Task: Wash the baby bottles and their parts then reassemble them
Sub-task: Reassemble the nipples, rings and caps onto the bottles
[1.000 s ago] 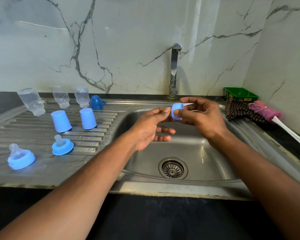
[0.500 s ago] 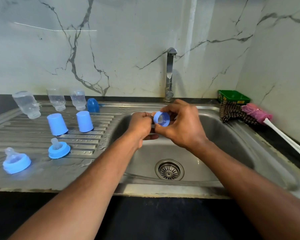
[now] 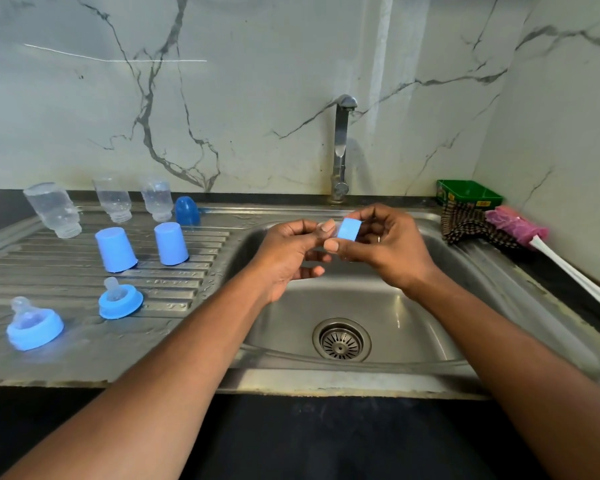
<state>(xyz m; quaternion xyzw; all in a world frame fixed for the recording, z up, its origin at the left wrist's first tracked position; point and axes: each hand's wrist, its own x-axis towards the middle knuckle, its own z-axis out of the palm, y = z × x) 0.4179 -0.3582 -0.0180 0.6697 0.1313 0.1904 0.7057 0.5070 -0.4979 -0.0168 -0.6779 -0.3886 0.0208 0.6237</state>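
1. Firstly, a steel sink [image 3: 388, 299] with a round drain [image 3: 341, 339] is seen in the middle, and a ribbed draining board [image 3: 66, 271] is joined to it on the left; a tap [image 3: 341, 147] is fixed at the marble wall behind.
2. Three clear bottles [image 3: 54, 209] [image 3: 113, 200] [image 3: 157, 199] are placed mouth down at the back of the board, and a dark blue cap [image 3: 187, 210] is set just beside the third one.
3. Two light blue caps [image 3: 115, 249] [image 3: 170, 243] are stood upside down in front of the bottles.
4. Two blue rings with clear teats [image 3: 34, 323] [image 3: 120, 299] are laid nearer the front edge, well apart from each other.
5. On the right of the sink, a green box [image 3: 468, 192], a checked cloth [image 3: 465, 226] and a pink brush [image 3: 520, 226] with a white handle are kept.
6. Above the basin, a blue ring [image 3: 349, 229] is pinched by the right hand [image 3: 388, 247], thumb below and fingers curled over it.
7. A clear teat [image 3: 328, 227] at the ring's left side is pinched by the thumb and fingers of the left hand [image 3: 291, 251]; it is blurred, so how far it is seated cannot be told.
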